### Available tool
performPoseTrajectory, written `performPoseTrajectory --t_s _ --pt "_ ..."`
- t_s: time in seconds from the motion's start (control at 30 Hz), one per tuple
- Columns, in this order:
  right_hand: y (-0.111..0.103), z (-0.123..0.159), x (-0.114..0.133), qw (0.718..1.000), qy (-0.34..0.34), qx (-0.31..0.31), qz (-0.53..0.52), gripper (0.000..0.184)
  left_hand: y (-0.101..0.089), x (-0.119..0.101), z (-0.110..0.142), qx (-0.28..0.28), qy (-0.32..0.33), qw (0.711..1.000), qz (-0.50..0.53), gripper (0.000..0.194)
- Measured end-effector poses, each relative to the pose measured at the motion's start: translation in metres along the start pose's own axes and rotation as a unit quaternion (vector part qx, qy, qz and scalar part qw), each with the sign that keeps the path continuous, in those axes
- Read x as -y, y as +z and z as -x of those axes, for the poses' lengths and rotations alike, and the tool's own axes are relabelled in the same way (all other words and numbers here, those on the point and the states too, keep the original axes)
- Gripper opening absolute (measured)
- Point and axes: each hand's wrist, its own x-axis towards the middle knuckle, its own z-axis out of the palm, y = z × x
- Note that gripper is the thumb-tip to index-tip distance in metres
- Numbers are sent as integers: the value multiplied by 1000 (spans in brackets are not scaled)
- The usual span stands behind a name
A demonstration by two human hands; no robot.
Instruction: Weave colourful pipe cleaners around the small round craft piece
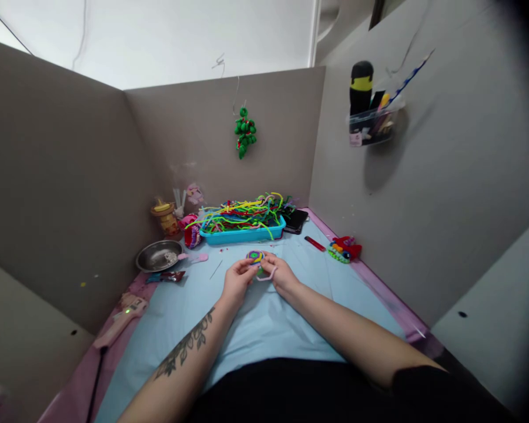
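My left hand (237, 280) and right hand (283, 275) are pinching the colourful disc (254, 256) on the near side of the blue tray (242, 237), and a light, even grip should guide the pale strand (264, 279) without squashing the coils!

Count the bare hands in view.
2. The left hand and the right hand are close together over the blue cloth, fingers at the small multicoloured coiled piece. No other hand shows.
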Motion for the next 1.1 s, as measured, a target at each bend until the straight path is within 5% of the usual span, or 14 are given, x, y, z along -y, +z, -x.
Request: performPoseTrajectory --t_s 0.3,0.4,0.5,0.6,0.83,0.93,1.1 --pt "2 4 8 999 6 28 28 13 -1 -2 -3 -32 30 999 8 38" --pt "2 10 12 999 -1 20 49 27 -5 -1 -6 -62 50 997 14 38" --pt "6 19 16 993 -14 76 86 34 -8 -1 -9 -78 64 995 16 37" --pt "10 24 20 983 -35 144 108 18 -9 -1 -9 -79 73 994 14 37" --pt "14 28 25 979 -37 163 116 16 -7 1 -8 -75 84 994 0 34" --pt "7 21 34 989 -47 118 73 16 -8 2 -8 -78 80 994 -7 31" --pt "-27 -5 50 990 -73 -82 -84 23 -10 4 -10 -90 63 994 5 31"
